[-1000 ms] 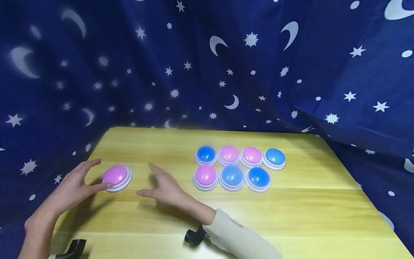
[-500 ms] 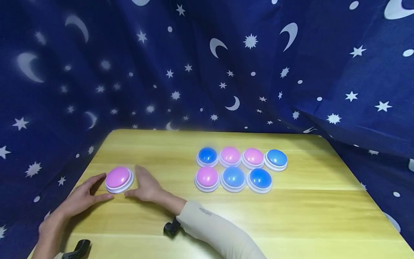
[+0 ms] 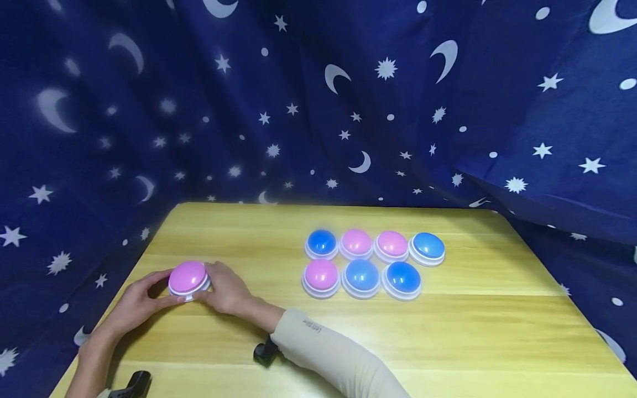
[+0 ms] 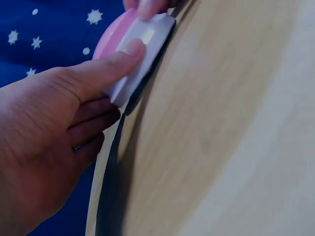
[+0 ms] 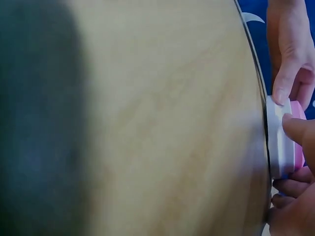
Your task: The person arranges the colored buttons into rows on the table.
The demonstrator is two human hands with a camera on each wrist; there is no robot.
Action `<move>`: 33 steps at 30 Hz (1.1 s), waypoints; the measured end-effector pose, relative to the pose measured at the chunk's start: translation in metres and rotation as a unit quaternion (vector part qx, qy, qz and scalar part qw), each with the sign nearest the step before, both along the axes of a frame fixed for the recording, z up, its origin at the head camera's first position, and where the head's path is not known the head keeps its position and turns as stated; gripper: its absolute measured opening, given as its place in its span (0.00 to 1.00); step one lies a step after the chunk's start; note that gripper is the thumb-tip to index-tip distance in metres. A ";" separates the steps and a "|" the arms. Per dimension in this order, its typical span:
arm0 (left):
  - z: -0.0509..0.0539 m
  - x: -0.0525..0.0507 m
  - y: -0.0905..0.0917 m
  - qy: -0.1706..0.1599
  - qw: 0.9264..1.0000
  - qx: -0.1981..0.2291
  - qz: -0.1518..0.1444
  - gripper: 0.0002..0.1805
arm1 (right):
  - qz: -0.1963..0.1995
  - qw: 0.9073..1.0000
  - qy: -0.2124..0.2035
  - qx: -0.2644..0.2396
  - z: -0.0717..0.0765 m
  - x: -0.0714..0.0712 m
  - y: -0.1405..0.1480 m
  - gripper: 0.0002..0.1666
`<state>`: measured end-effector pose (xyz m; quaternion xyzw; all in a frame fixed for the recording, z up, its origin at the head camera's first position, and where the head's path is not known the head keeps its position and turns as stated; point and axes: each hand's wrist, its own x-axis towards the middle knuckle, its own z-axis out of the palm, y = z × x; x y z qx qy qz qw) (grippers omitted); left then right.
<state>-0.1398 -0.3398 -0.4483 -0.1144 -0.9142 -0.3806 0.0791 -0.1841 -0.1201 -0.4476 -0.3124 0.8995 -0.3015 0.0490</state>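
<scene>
A pink dome buzzer button [image 3: 187, 276] with a white round base is at the left of the table. My left hand [image 3: 133, 304] grips its left side, thumb along the front of the base. On the opposite side my right hand [image 3: 226, 288] grips the same button, its thumb close to the left thumb. In the left wrist view, the left thumb presses on the white base [image 4: 152, 37] and the pink dome faces away. The right wrist view has both thumbs on the base [image 5: 279, 152], with a dark shadow line beside it. Whether it touches the table cannot be told.
Several similar buttons stand in two rows right of the middle of the wooden table [image 3: 448, 331]. The back row runs from a dark blue button [image 3: 321, 242] to a lighter blue one [image 3: 428, 246]; a pink button [image 3: 320, 275] starts the front row. A starry dark-blue curtain [image 3: 298, 72] hangs behind.
My right hand has moved left to the pink button and now grips it. The left hand has closed in on its other side. The button rows stay in place.
</scene>
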 end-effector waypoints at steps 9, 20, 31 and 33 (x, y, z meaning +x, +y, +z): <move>0.012 0.003 0.030 0.019 1.000 -0.002 0.011 0.33 | 0.010 0.996 -0.008 -0.086 0.012 0.001 0.035 0.38; 0.046 -0.012 0.086 0.027 0.998 -0.006 -0.065 0.30 | 0.004 0.977 -0.032 -0.209 0.022 0.007 0.108 0.38; 0.063 -0.030 0.160 0.068 0.989 -0.018 -0.128 0.33 | -0.063 0.968 -0.036 -0.239 0.031 0.018 0.185 0.40; 0.064 -0.031 0.173 0.068 0.989 -0.020 -0.132 0.33 | -0.071 0.966 -0.036 -0.245 0.033 0.019 0.198 0.40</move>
